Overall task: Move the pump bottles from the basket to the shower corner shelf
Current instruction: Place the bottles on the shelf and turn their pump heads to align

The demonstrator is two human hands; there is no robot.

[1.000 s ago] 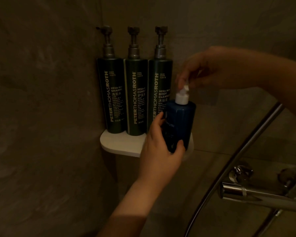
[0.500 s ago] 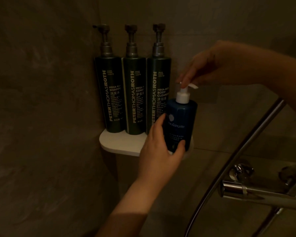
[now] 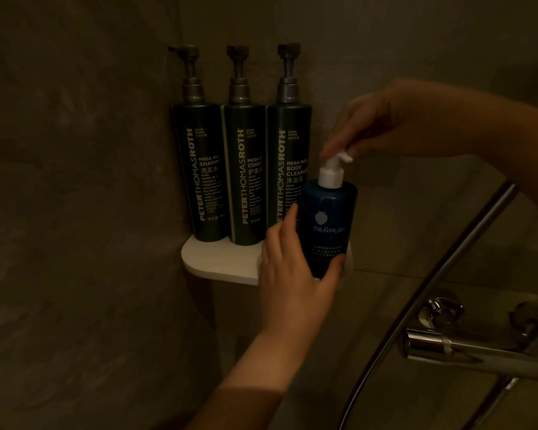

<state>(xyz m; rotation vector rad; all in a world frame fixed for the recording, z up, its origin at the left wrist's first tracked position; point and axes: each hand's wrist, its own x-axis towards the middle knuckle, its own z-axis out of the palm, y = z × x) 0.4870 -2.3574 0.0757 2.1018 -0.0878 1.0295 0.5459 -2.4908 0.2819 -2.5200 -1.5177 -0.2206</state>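
The left hand (image 3: 292, 274) grips the lower body of the squat dark-blue pump bottle (image 3: 328, 218), upright on the white corner shelf's (image 3: 218, 259) right end. The right hand (image 3: 385, 125) pinches its white pump top. Three tall dark bottles (image 3: 244, 175) stand at the shelf's back.

left green bottle (image 3: 199, 172): PETER THOMAS ROTH, SHAMPO… | middle green bottle (image 3: 244, 175): PETER THOMAS ROTH, CONDI… | right green bottle (image 3: 288, 162): PETER THOMAS ROTH, MEGA-RICH BODY CLEANS… | blue bottle (image 3: 328, 225), shelf's right edge: PAÑPURI

A blue bottle (image 3: 328, 225) with white pump (image 3: 331, 173) stands upright on the corner shelf's (image 3: 218, 259) right end, beside three taller dark bottles (image 3: 244, 172).
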